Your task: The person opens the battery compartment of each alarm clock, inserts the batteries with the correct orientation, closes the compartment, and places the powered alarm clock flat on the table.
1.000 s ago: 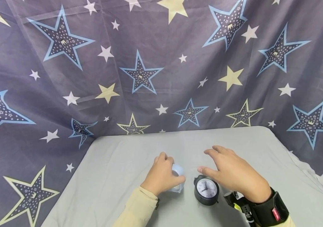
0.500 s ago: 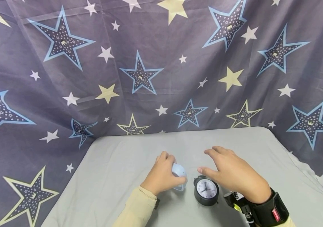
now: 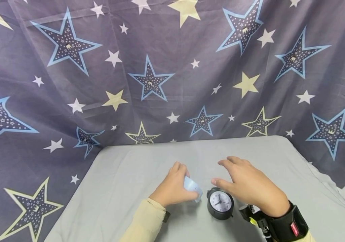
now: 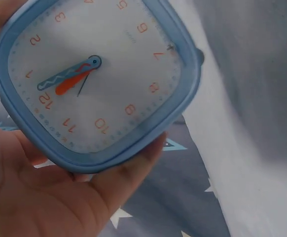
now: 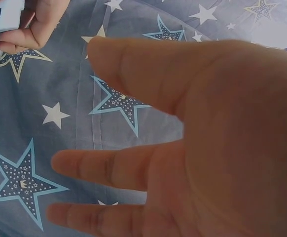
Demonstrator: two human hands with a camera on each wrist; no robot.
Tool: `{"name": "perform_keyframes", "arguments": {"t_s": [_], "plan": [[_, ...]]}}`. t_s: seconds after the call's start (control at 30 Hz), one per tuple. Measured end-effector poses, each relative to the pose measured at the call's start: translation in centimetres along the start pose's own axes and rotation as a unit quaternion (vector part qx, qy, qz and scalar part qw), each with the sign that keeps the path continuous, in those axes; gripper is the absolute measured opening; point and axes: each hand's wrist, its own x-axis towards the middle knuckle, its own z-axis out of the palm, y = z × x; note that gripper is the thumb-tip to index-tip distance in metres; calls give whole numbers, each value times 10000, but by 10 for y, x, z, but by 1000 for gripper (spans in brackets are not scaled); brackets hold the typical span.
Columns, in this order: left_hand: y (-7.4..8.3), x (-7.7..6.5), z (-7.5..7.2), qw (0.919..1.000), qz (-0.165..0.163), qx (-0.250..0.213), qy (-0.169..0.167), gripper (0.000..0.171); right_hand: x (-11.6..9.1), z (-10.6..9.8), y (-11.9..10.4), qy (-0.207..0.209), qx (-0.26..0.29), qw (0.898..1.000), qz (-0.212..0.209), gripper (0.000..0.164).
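Over the near part of the pale grey table (image 3: 130,178), I have the left hand (image 3: 174,186) wrapped around the blue clock (image 4: 104,81). I judge the step in hand to be holding and angling this clock. Its dial faces the left wrist camera, the 12 toward the lower left of that view; the case is squarish, so I find no clear long axis, though in the head view its visible side slants down to the right. I can't tell whether it touches the table. Just right of it, apart, the black clock (image 3: 220,201) has its round dial turned up to the head camera. Farthest right, the right hand (image 3: 248,183) holds nothing, fingers spread, near the black clock. The next move, I'd say, calls for a steady left grip that avoids knocking the black clock.
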Motion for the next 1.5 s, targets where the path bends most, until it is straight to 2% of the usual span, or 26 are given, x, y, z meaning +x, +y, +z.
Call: {"name": "perform_keyframes", "arguments": {"t_s": [0.17,0.4,0.83,1.07,1.5], "plan": [[-6,-5,-1,9995,-2,-288,-144,60,0,2,0,35,41,10000,-52,71],[-11,-6,-1,9991,192,-334,-169,63,0,1,0,63,29,10000,-32,71],[-22,-15,10,9934,490,-869,-564,61,-2,4,1,-89,149,9998,12,71],[-30,-16,15,9920,795,-843,-511,61,-2,6,1,-107,143,9998,-5,71],[-36,-18,11,9874,1102,-918,-669,63,0,3,1,41,81,9999,-72,71]]}}
